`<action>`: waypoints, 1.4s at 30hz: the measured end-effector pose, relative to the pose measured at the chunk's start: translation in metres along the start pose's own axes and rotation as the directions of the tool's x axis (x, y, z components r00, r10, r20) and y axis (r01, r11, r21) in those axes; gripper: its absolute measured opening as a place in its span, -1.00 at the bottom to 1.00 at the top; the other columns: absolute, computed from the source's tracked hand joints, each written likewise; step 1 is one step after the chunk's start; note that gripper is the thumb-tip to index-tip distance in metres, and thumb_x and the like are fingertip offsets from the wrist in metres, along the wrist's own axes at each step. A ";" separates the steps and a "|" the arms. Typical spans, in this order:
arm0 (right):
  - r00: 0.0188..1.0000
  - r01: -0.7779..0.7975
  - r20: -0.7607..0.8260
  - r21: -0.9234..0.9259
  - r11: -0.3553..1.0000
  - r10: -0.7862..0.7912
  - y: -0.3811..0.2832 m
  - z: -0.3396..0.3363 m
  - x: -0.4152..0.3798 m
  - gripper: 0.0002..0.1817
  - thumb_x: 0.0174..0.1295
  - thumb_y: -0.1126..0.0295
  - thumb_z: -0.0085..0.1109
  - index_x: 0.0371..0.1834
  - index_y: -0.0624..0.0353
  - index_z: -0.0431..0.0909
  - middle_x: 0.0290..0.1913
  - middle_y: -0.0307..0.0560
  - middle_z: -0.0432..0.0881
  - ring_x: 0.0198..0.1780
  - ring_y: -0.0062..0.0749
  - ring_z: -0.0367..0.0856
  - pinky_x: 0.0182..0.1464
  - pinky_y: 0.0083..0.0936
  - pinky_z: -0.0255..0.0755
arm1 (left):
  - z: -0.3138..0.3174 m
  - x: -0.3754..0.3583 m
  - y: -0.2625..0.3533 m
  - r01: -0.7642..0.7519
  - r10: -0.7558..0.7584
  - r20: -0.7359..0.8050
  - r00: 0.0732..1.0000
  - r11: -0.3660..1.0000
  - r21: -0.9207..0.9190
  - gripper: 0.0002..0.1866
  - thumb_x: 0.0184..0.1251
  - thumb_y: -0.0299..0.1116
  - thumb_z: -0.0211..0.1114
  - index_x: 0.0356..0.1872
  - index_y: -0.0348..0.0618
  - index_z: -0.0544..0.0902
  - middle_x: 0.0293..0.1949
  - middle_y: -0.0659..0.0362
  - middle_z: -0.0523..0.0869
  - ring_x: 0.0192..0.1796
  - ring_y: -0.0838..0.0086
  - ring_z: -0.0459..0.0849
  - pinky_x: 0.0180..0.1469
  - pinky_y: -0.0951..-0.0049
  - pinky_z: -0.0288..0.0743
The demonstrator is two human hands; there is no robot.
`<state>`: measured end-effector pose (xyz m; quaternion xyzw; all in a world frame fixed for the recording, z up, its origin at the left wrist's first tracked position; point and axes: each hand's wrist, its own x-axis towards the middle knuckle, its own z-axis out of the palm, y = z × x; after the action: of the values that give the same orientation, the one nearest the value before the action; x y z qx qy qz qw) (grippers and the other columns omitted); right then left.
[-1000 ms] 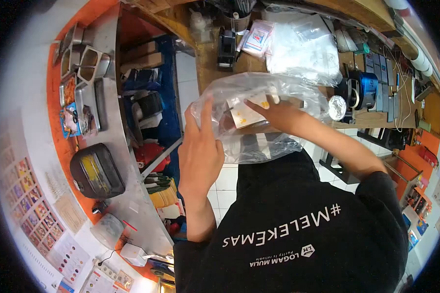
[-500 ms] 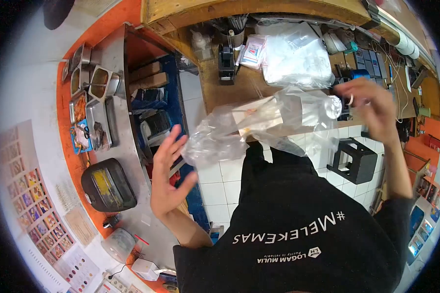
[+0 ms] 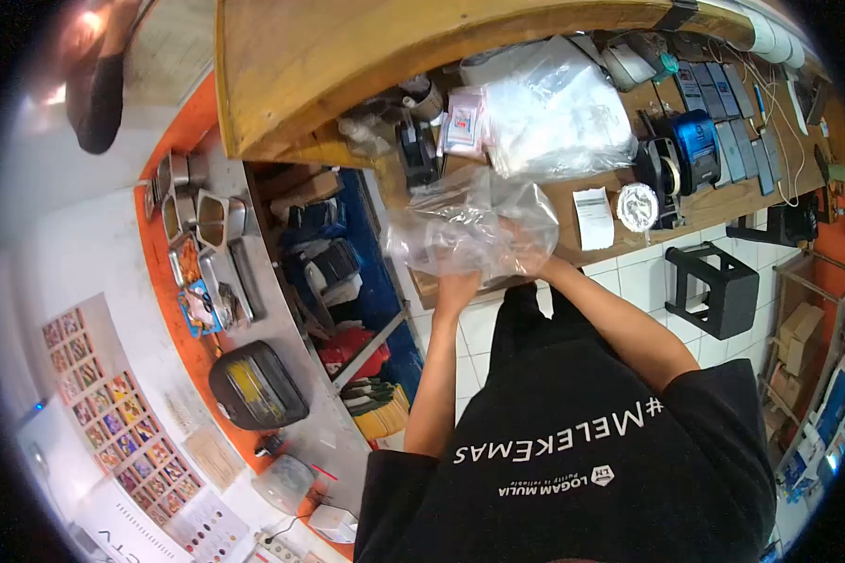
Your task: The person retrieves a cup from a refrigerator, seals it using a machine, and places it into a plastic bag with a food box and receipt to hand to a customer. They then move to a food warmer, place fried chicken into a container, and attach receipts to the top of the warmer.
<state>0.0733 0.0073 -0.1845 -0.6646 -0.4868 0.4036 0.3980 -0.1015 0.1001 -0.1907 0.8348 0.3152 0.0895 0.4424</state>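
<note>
A large clear plastic bag (image 3: 451, 220) is bunched up over the front edge of the wooden table. My left hand (image 3: 455, 286) grips the bag's near edge, its fingers mostly covered by the crinkled film. Close beside it, my right hand (image 3: 528, 249) is closed on the bag's right part and shows blurrily through the plastic. To the right of the bag lie a white printed slip (image 3: 592, 219) and a round foil-topped container (image 3: 637, 206).
Behind the bag are a stack of clear plastic bags (image 3: 559, 113), a pink-white packet (image 3: 464, 122) and a black tape dispenser (image 3: 415, 155). Several phones (image 3: 723, 89) lie at right. Metal food trays (image 3: 221, 220) line the left counter. A black stool (image 3: 714, 291) stands on the floor.
Both hands were apart, open around the loosely spread bag. They have come together onto it, and the bag is gathered further left, leaving the slip and foil-topped container uncovered. The view has shifted.
</note>
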 end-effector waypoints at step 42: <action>0.782 -0.362 -0.614 -0.591 0.721 -0.111 0.190 -0.407 0.073 -0.72 0.20 0.35 0.26 -0.03 0.12 0.69 -0.02 0.08 0.70 -0.07 0.16 0.66 0.03 -0.17 0.57 | 0.049 0.089 0.100 -0.151 0.140 0.077 0.987 0.976 0.159 -0.56 0.28 -0.19 0.30 0.10 -0.26 0.61 0.08 -0.06 0.67 0.13 0.06 0.60 0.20 0.11 0.42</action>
<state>0.5254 -0.0175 -0.2251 -0.8891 -0.3952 -0.0128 0.2305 0.0339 0.0791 -0.1519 0.8918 0.2447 0.0679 0.3743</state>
